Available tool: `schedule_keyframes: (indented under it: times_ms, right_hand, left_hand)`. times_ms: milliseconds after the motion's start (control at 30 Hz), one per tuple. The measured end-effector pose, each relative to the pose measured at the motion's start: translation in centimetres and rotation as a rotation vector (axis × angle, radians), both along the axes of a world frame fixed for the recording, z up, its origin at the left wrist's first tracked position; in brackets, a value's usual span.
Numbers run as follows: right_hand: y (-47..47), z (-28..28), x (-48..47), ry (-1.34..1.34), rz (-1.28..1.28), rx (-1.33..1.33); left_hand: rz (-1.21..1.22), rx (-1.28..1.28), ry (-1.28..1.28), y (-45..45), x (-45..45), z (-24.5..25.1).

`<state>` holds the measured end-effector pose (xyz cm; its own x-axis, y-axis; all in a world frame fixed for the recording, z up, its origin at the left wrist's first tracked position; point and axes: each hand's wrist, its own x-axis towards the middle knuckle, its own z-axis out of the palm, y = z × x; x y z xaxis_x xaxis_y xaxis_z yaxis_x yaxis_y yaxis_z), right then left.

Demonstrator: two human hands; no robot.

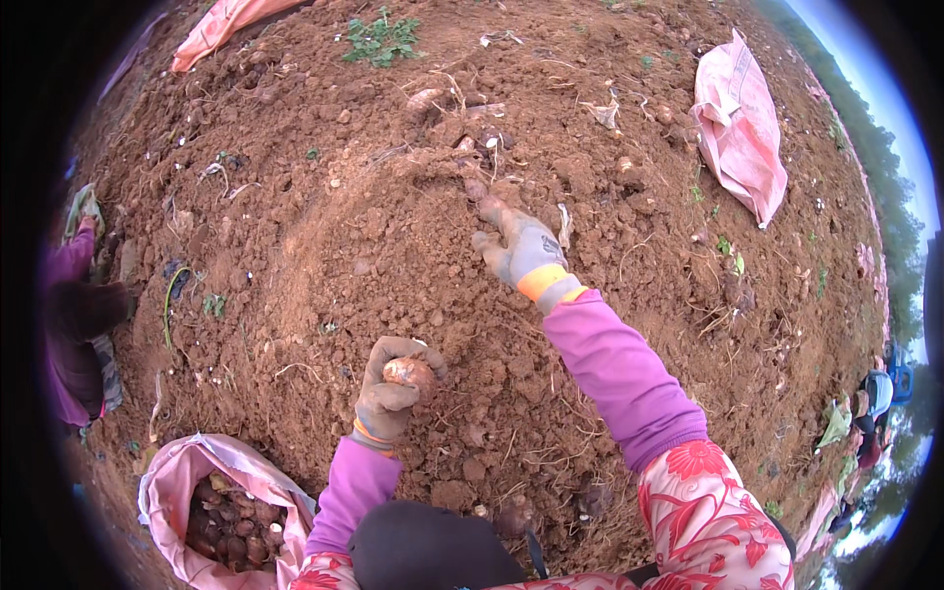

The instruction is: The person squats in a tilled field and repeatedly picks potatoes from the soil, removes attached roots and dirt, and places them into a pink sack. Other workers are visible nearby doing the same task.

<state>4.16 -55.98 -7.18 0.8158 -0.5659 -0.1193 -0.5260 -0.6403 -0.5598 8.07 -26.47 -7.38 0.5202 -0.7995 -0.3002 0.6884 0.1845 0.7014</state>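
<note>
My left hand [389,394], in a soiled work glove, curls around a brownish round tuber [410,375], probably a taro corm. Ahead and to the right, my gloved right hand [522,240] reaches onto the loose soil, its thumb apart from the fingers. Its fingertips are at or beside a small reddish tuber [476,189] half sunk in the dirt; whether they touch it I cannot tell. Just beyond lie several more tubers, among them a dark one [495,138] and a long pale brown one [424,101]. Purple sleeves cover both my forearms.
A pink woven sack [158,490] stands open at lower left with several tubers [236,527] inside. Another pink sack [741,133] lies flat at upper right, and part of an orange-pink one [228,26] at upper left. A person [74,324] works at far left; others [874,402] are far right.
</note>
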Motion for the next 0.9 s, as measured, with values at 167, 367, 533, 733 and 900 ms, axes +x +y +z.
schedule_keyframes:
  times_ms: [167, 367, 533, 733, 900]
  right_hand:
    - [-5.8, -1.8, 8.0, 0.576, 0.010, -0.133]
    - [0.7, -0.5, 0.2, -0.147, -0.259, 1.201]
    - [8.5, -1.7, -5.3, -0.009, -0.028, 0.854]
    - [10.5, 1.2, -2.3, 0.115, -0.211, 0.542]
    - [10.7, 5.6, -3.5, -0.411, -0.721, 1.275]
  left_hand:
    - [0.058, 0.028, 0.005, -0.9, 1.6, -1.5]
    - [-0.018, 0.167, 0.035, -2.0, 2.8, -0.7]
    - [-0.289, 0.271, 0.065, -4.1, 1.5, 0.1]
    - [-0.191, 0.521, -0.259, -3.8, -0.3, -0.3]
    - [0.020, 0.237, 0.222, -0.7, -0.4, 0.1]
